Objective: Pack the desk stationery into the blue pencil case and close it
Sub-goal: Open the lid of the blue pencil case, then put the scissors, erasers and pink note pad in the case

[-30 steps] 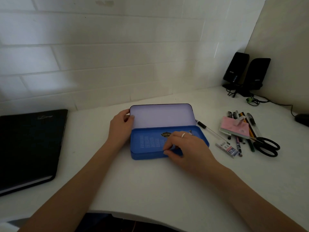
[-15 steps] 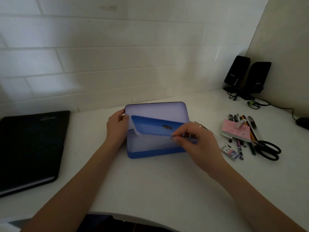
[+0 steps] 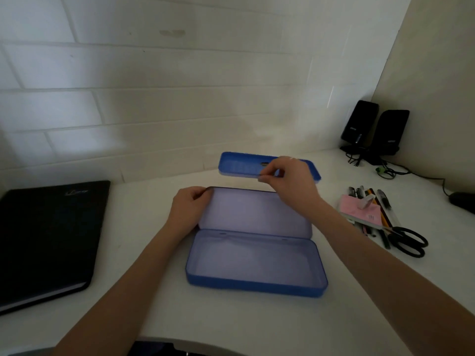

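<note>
Inner tray (image 3: 241, 165) now lifted out, pinched in right hand (image 3: 290, 181) above desk (image 3: 231, 322) behind the case. Left hand (image 3: 190, 209) grips lid corner of open pencil case (image 3: 257, 263), rounded blue box, bare inside.

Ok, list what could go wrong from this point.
1. The right hand pinches the blue tray by one edge, held up behind the case; it could tip or slip from the fingers.
2. The left hand holds only the lid corner; the lid could swing shut if let go.
3. The scissors lie partly under the pink pad, among the pens; pulling one out may scatter the rest.
</note>
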A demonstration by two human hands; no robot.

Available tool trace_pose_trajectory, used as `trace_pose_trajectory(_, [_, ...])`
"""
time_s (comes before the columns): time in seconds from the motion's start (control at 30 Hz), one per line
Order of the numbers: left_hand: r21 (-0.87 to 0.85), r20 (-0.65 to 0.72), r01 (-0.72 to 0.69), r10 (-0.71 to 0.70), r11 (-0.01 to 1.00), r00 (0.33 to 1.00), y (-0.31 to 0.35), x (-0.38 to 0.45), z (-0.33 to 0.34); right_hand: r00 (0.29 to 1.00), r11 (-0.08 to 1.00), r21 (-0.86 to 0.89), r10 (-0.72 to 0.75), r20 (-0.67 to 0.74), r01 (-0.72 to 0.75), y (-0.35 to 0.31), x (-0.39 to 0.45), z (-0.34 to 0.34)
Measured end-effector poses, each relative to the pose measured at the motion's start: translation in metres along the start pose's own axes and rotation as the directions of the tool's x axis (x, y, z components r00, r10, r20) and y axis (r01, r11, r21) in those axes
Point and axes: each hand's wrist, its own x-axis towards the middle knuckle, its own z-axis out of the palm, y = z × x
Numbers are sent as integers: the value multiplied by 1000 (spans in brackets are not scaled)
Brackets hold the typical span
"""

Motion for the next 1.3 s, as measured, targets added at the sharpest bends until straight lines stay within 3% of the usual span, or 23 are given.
trace_pose_trajectory(0.23, [68, 13, 11, -12, 998, 1000, 0, -1, 0, 964, 990, -127, 92, 250, -62, 6, 29, 32])
trace_pose_trajectory(0.4, [102, -18, -23, 25, 994, 1000, 0, -1, 3, 938, 993, -81, 112, 328, -90, 7, 33, 38])
trace_pose_trajectory(0.57, [122, -27, -18, 21, 992, 999, 0, -1, 4, 871, 986, -144, 141, 471, -82, 9, 32, 38])
trace_pose_trajectory(0.7, [135, -22, -28, 31, 990, 999, 0, -2, 4, 858, 988, -119, 147, 492, -101, 15, 32, 38])
trace_pose_trajectory(0.83, [134, -35, -34, 39, 990, 999, 0, -2, 5, 930, 989, -16, 144, 338, -147, 25, 30, 25])
trace_pose_trajectory(0.97, [145, -71, -28, 39, 989, 997, 1, -3, 4, 985, 990, -53, 137, 107, -132, 48, 17, -7])
trace_pose_trajectory(1.13, [179, -87, -46, 62, 983, 994, 2, -4, 5, 973, 908, -362, 230, 10, -211, 84, -24, -55])
trace_pose_trajectory(1.23, [199, -81, -61, 78, 978, 994, 2, -5, 7, 967, 908, -333, 227, -118, -254, 102, -57, -72])
trace_pose_trajectory(1.3, [214, -84, -70, 90, 974, 992, 4, -8, 9, 958, 942, -218, 215, -191, -254, 101, -69, -79])
